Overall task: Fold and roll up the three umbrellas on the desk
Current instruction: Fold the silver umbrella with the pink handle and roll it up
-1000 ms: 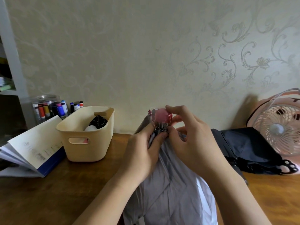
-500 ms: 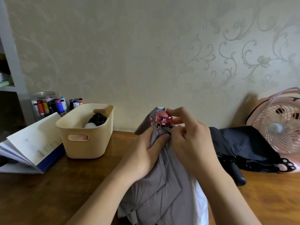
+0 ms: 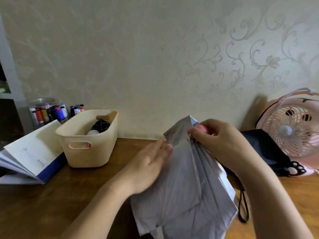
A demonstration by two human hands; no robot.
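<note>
head | grey umbrella (image 3: 186, 183) mid-desk (image 3: 51, 204), near front edge | right hand (image 3: 222, 140) pinching its pink tip (image 3: 202, 129) | left hand (image 3: 150, 163) flat, fingers extended against canopy | dark umbrella (image 3: 264, 149) by right edge

We see a dark brown wooden desk (image 3: 43, 204) with a dull sheen. On it, the grey umbrella's thin cloth canopy (image 3: 186, 187) looks smooth and faintly silvery. At nine o'clock sits a cream matt plastic basket (image 3: 101, 152); at three o'clock, a pink glossy plastic fan (image 3: 293, 133).
</note>
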